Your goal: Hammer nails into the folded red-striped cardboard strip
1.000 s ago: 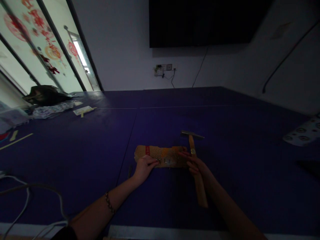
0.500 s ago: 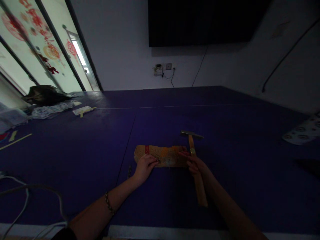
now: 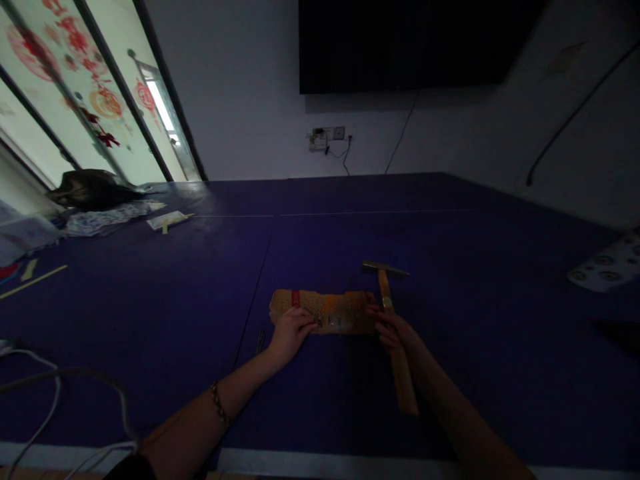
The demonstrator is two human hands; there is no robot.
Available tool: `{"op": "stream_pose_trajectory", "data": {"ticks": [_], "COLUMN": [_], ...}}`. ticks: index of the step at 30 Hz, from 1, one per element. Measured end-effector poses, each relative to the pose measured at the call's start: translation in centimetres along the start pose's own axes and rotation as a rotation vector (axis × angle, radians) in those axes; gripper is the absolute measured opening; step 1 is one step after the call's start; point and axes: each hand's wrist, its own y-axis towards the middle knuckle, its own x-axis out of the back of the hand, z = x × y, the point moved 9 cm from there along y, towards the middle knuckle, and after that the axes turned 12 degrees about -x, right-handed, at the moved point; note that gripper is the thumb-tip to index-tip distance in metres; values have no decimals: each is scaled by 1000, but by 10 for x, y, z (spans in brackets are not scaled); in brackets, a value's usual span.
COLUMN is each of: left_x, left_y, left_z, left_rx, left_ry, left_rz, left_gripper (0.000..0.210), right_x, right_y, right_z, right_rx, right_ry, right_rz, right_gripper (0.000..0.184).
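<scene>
A brown, speckled wooden-looking board with a red band and an orange patch lies flat on the purple surface. My left hand rests on its near left part, thumb and fingertips pinched together; whatever is between them is too small to make out. Beside those fingertips a few small shiny bits show on the board. At the board's right end, my right hand is closed around the wooden handle of a hammer, whose metal head points away from me. Its index finger reaches toward the board. A slim dark rod lies left of my left wrist.
Cables curl at the near left. Farther left are yellow strips, a white flat item and a dark bag. A patterned white object lies at the right. A black screen hangs on the wall.
The view has shifted very slightly. My right index finger has moved a little closer to the hammer handle; my left hand stays in place on the board.
</scene>
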Motion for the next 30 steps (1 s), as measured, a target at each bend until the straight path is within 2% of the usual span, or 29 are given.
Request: {"op": "stream_pose_trajectory", "data": {"ticks": [4, 6, 9, 12, 15, 18, 24, 27, 30], "left_x": [1, 1, 0, -2, -2, -1, -1, 0, 0], "left_y": [1, 1, 1, 1, 1, 1, 2, 2, 2], "left_z": [-3, -5, -5, -4, -4, -6, -9, -10, -10], "left_rx": [-10, -15, -22, -23, -22, -22, -7, -11, -12], "left_ry": [2, 5, 9, 11, 7, 26, 79, 65, 61], "left_rz": [4, 2, 11, 22, 24, 35, 71, 61, 58], "left_gripper": [15, 14, 13, 13, 13, 15, 17, 18, 18], "right_x": [1, -5, -26, -51, -74, -89, -96, -94, -91], "right_y": [-3, -11, -35, -69, -97, -110, -113, -111, -110], "right_z": [8, 10, 8, -4, -26, -44, -46, -44, -47], "right_rx": [18, 10, 10, 40, 21, 31, 106, 96, 74], "right_ry": [-50, -88, -196, -491, -661, -835, -1041, -1085, -1093], "right_rz": [11, 15, -31, -209, -296, -289, -326, -378, -372], "right_gripper": [18, 22, 22, 21, 23, 27, 28, 26, 27]}}
